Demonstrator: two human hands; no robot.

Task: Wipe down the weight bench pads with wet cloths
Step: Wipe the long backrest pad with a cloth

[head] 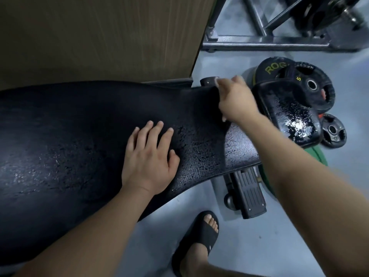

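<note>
A black textured cloth (199,140) lies draped over the long black bench pad (241,144), its edge stopping short of the pad's end. The left hand (149,156) presses it flat with straight fingers. The right hand (235,98) grasps the cloth's far corner. Just beyond sits a small, wet, glistening seat pad (289,112), with black weight plates (311,84) behind it. Bare grey floor (259,236) lies on the near side.
</note>
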